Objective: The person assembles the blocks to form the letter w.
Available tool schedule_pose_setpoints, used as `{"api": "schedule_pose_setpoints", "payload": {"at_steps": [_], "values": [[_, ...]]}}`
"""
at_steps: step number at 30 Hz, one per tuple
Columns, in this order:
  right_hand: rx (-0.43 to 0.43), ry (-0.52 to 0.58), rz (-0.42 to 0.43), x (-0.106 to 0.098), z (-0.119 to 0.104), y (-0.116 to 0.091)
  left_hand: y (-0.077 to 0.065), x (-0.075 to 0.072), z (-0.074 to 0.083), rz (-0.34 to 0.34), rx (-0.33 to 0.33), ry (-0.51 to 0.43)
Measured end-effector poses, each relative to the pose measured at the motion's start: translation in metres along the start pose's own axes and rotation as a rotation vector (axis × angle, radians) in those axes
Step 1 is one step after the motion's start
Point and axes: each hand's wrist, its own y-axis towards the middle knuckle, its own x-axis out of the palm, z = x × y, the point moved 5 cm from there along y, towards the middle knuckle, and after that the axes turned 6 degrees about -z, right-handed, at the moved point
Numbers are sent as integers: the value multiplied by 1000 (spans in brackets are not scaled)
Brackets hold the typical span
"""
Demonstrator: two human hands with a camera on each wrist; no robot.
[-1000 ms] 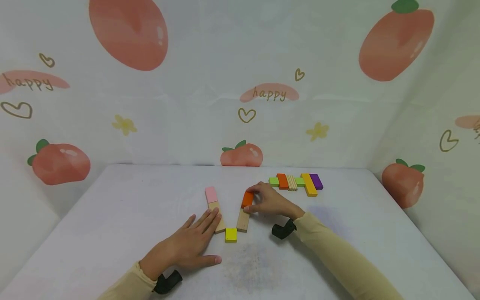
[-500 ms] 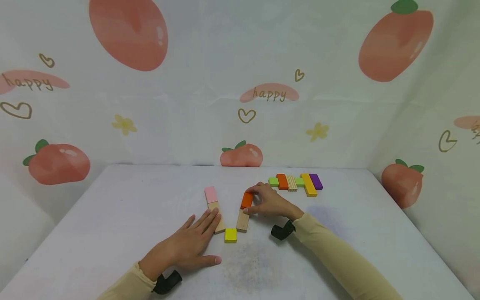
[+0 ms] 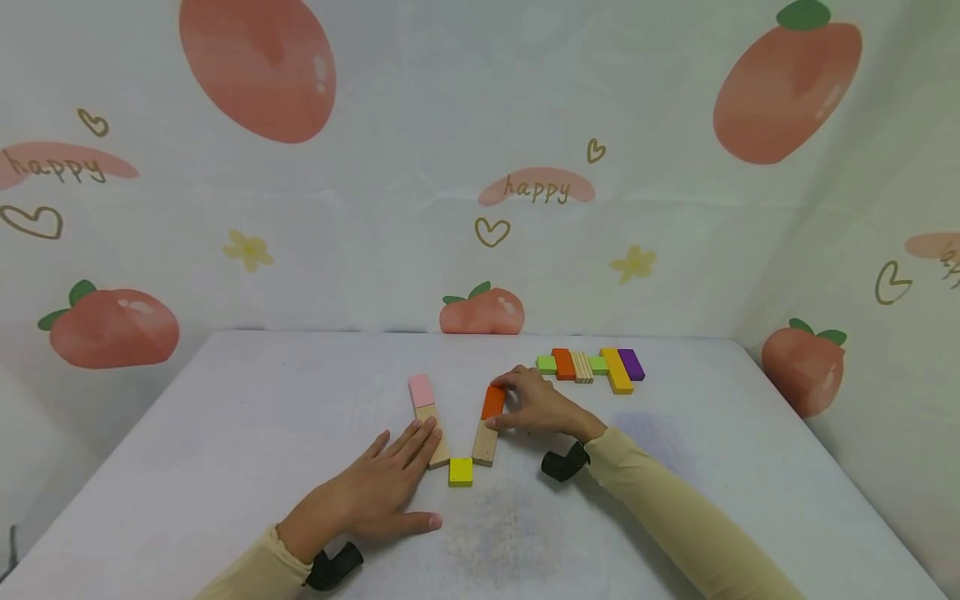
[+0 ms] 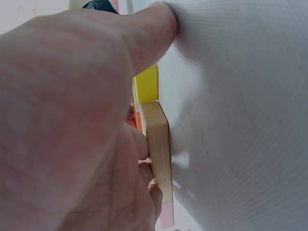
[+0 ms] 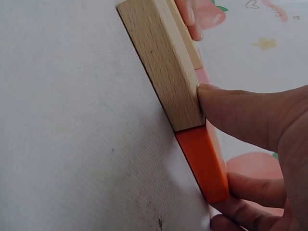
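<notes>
My left hand point(image 3: 367, 493) lies with its fingers straight, fingertips resting on a plain wooden block point(image 3: 438, 455). A pink block point(image 3: 422, 391) meets that block's far end. My right hand point(image 3: 546, 406) holds an orange block point(image 3: 492, 402), its fingers curled at the far end. In the right wrist view, the thumb point(image 5: 240, 111) touches the second plain wooden block point(image 5: 163, 67), close to where it joins the orange one. Between the near ends of the two slanting rows sits a yellow block point(image 3: 461, 472). The left fingers partly cover their wooden block.
At the table's back right lies a row of blocks: light green point(image 3: 546, 365), orange point(image 3: 564, 364), striped wood point(image 3: 582, 367), yellow-orange point(image 3: 617, 371) and purple point(image 3: 632, 365). A white cloth point(image 3: 390, 208) with printed peaches hangs behind the table.
Both hands keep their places and the blocks stay almost where they were. The orange block now sits slightly closer in line with the wooden block below it.
</notes>
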Motion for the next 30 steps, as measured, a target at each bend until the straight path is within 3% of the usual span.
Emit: {"api": "schedule_pose_setpoints", "payload": {"at_steps": [13,17,22,25,30], "values": [[-17,-16,0,-1,-2,0,-1,0,-1,14,6,21],[-23,-37,33,-14,1,-2,-1,0,0,14,2,26],[46,-263,170,-49,20,-2,0,-1,0,10,-1,23],[120,-406,200,-62,34,-3,0,-1,0,4,-1,21],[121,-419,179,-62,42,1,1,0,0,-13,-16,12]]}}
